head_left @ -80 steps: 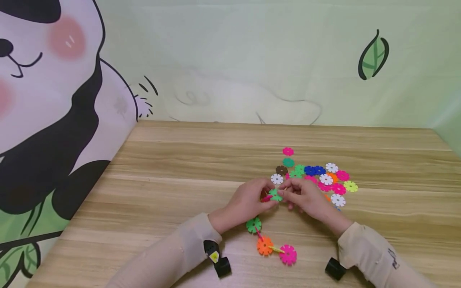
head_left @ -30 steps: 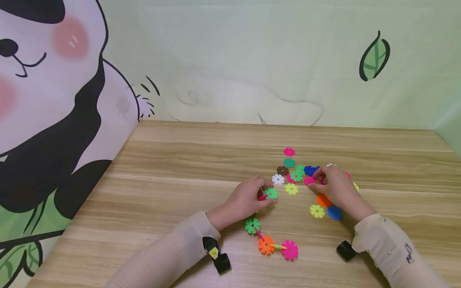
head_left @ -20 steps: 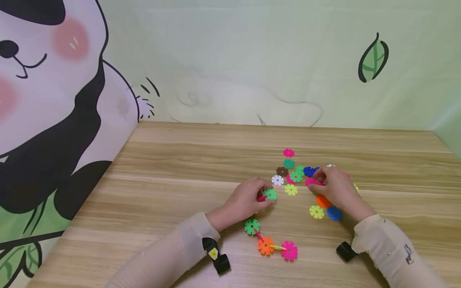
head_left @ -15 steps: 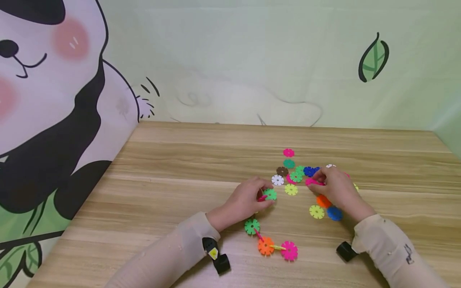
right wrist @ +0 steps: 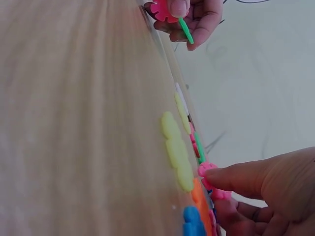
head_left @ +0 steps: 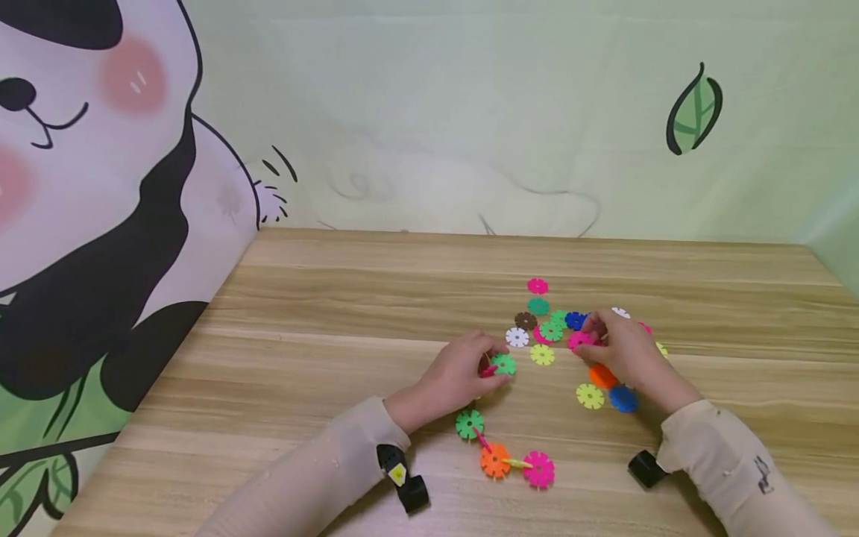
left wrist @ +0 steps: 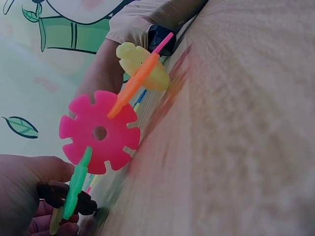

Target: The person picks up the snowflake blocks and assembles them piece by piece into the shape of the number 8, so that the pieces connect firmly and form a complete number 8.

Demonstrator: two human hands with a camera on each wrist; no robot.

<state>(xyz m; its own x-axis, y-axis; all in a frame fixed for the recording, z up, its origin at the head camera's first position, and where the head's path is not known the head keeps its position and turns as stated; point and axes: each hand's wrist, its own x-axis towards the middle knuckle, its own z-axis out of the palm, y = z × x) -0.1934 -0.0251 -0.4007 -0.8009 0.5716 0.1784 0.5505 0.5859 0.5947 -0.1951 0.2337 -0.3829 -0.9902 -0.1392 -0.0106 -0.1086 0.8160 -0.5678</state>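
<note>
The left grip (head_left: 458, 370) held a notched-disc chain (head_left: 505, 365); toward three o'clock, the right grip (head_left: 625, 354) pinched a pink notched disc (head_left: 578, 341), apparently at the picking-up step; next, lifting seemed called for.

On one counter (head_left: 322, 388), outside the chain (head_left: 495, 460), one brown disc (head_left: 526, 321), one teal disc (head_left: 538, 306) and two green discs (head_left: 552, 332) are counted, with at least two white discs (head_left: 517, 338), two blue discs (head_left: 622, 399), three yellow discs (head_left: 590, 396), four pink discs (head_left: 537, 286) and one orange disc (head_left: 602, 377); exact totals are hidden by the right grip (head_left: 624, 350). In the chain, at least seven are counted. Two wrist cameras (head_left: 414, 493) are seen.
</note>
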